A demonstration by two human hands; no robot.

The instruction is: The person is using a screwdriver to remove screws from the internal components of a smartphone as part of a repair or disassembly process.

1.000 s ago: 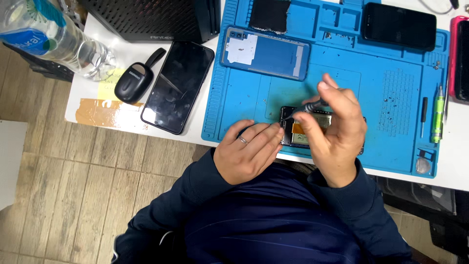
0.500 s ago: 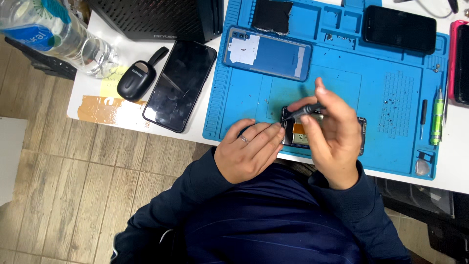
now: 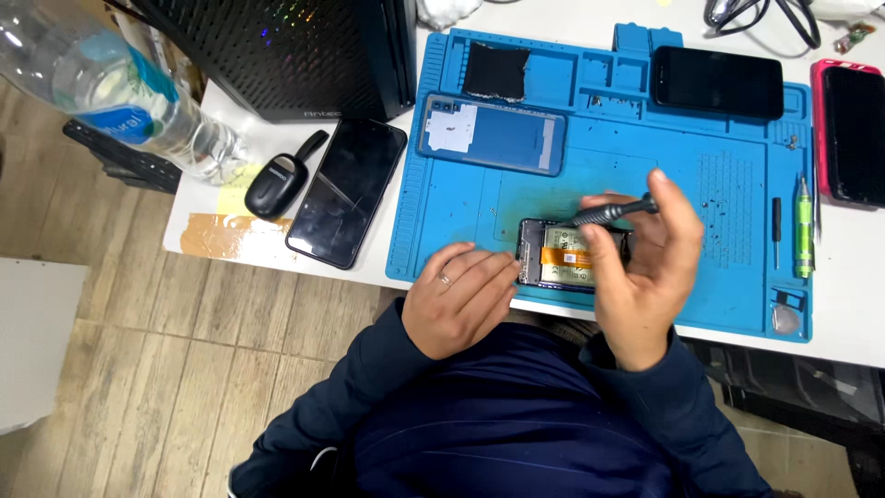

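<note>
An opened smartphone with its back removed, orange flex cable and battery exposed (image 3: 567, 256), lies on a blue silicone repair mat (image 3: 728, 277) near the front edge of the white counter (image 3: 853, 295). The left hand (image 3: 458, 300) rests flat with fingers pressed against the phone's left end, holding nothing; the right hand (image 3: 645, 267) is curled around a slim dark-handled screwdriver (image 3: 613, 212), its tip angled down over the phone's upper edge. Farther back on the mat lie a detached blue phone back cover (image 3: 493, 135), a square of black cloth (image 3: 495, 71) and a black phone, screen up (image 3: 717, 82). A green-handled screwdriver (image 3: 804, 227) sits in the mat's right-hand tray. Off the mat, toward the counter's left edge, rest a dark phone with a cracked screen (image 3: 348, 191) and a small black pouch-like case (image 3: 277, 180), a clear plastic water bottle (image 3: 120, 97) beyond them. A red-cased phone (image 3: 850, 134) lies at the right edge.
</note>
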